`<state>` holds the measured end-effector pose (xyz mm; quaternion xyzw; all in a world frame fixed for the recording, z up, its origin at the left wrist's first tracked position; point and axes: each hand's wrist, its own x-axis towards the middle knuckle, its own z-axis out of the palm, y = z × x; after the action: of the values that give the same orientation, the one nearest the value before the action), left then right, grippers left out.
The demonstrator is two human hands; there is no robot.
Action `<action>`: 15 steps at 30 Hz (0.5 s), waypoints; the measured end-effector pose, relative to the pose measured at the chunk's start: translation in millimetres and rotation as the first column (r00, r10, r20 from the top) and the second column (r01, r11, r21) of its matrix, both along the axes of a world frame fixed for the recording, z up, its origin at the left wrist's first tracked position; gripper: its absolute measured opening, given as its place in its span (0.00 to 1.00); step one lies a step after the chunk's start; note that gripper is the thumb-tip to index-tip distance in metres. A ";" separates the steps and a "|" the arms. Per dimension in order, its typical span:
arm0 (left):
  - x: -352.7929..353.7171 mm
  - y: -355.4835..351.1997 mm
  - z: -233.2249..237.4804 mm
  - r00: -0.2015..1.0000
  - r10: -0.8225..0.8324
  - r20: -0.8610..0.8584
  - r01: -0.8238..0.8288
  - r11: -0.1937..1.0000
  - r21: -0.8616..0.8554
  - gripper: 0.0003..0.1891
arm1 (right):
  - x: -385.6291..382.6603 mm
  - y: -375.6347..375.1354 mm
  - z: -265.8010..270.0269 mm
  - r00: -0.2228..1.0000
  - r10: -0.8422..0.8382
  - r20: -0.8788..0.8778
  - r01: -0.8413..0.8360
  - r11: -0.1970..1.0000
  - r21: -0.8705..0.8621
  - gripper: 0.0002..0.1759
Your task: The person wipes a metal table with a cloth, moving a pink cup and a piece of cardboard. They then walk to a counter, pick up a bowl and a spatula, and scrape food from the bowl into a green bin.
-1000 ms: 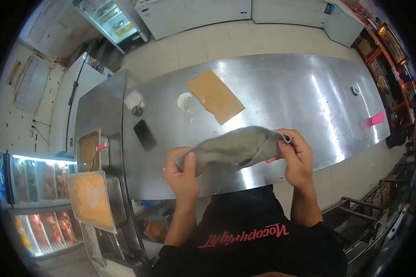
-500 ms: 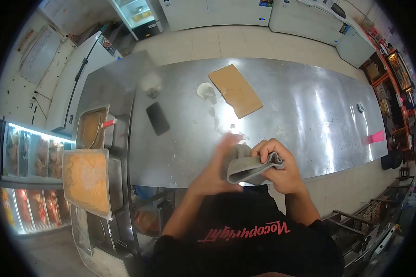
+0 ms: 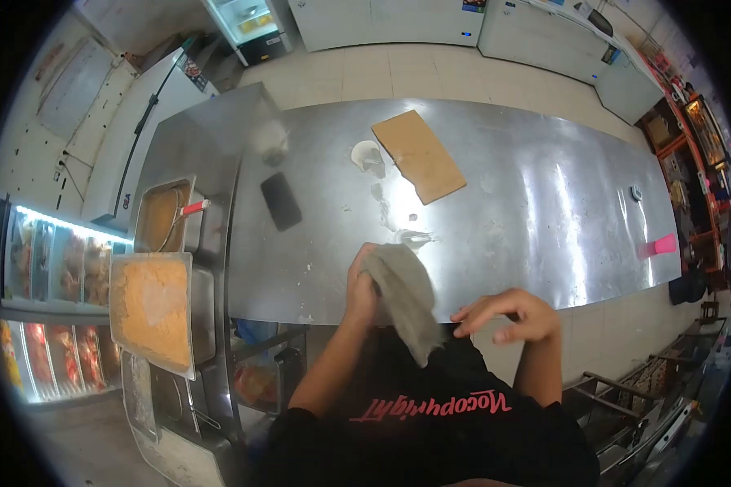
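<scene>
A grey cloth (image 3: pixel 404 296) hangs from my left hand (image 3: pixel 361 286), which is closed around its upper end at the near edge of the steel table (image 3: pixel 479 243). The cloth's loose end droops in front of my black shirt and is slightly blurred. My right hand (image 3: pixel 512 315) is apart from the cloth, to its right, with fingers spread and nothing in them. Beyond the hands, a wet-looking smear (image 3: pixel 414 238) marks the tabletop. Farther back lie a small white round thing (image 3: pixel 367 154) and a brown board (image 3: pixel 419 156) with one uneven edge.
A dark phone (image 3: pixel 280 201) lies on the table's left part. Left of it stand a tray of orange crumbs (image 3: pixel 150 312) and a metal pan (image 3: pixel 161 219) with a red-handled strainer. A pink cup (image 3: pixel 664 243) sits near the right edge.
The folded cloth has passed from my right hand to my left and now hangs loosely. My right hand has let go, opened and moved lower right.
</scene>
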<state>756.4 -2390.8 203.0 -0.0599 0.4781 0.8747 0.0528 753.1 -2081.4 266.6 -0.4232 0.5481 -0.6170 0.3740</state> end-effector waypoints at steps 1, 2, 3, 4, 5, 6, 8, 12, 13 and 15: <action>-2.9 -2.6 3.3 0.994 -0.092 -0.065 0.083 0.987 -0.139 0.13 | 7.1 -12.7 -7.4 1.000 -0.012 0.004 0.012 1.000 -0.002 0.35; -1.7 2.0 8.0 0.985 -0.159 -0.071 0.138 0.962 -0.237 0.14 | 15.2 -36.0 -15.0 0.907 -0.381 0.182 0.389 0.921 -0.013 0.46; 0.2 11.1 3.6 0.984 -0.168 -0.064 0.149 0.960 -0.238 0.14 | 21.4 -54.6 -24.3 0.654 -0.672 0.347 0.704 0.709 0.045 0.57; 1.6 24.3 -4.7 0.989 -0.137 -0.049 0.116 0.947 -0.301 0.14 | 23.9 -62.5 -42.6 0.705 -0.670 0.232 0.658 0.740 0.137 0.63; 0.9 36.6 -13.4 0.993 -0.106 -0.043 0.084 0.927 -0.365 0.15 | 24.1 -71.6 -64.2 0.753 -0.648 0.116 0.614 0.755 0.231 0.69; -0.6 46.5 -22.7 0.997 -0.082 -0.008 0.073 0.922 -0.381 0.15 | 30.0 -90.3 -83.5 0.745 -0.655 0.128 0.649 0.756 0.091 0.61; -5.7 48.0 -18.2 0.986 -0.159 -0.043 0.122 0.880 -0.459 0.15 | 31.3 -96.3 -64.9 0.697 -0.680 0.227 0.652 0.733 0.194 0.57; -18.3 31.9 17.8 0.932 -0.292 -0.214 0.023 0.639 -0.769 0.19 | 26.8 -66.0 -63.1 0.570 -0.748 0.339 0.634 0.663 0.398 0.35; -21.7 23.5 26.3 0.879 -0.380 -0.288 -0.114 0.420 -0.901 0.20 | 22.0 -49.8 -61.0 0.644 -0.725 0.243 0.531 0.653 0.540 0.30; -25.5 10.2 26.7 0.840 -0.490 -0.233 -0.079 0.316 -0.946 0.27 | 23.4 -33.7 -50.6 0.580 -0.716 0.389 0.521 0.693 0.498 0.23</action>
<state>730.9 -2380.7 229.7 0.2055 0.8883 0.4106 0.0037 776.5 -2115.2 216.0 0.0669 0.6228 -0.7023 0.3383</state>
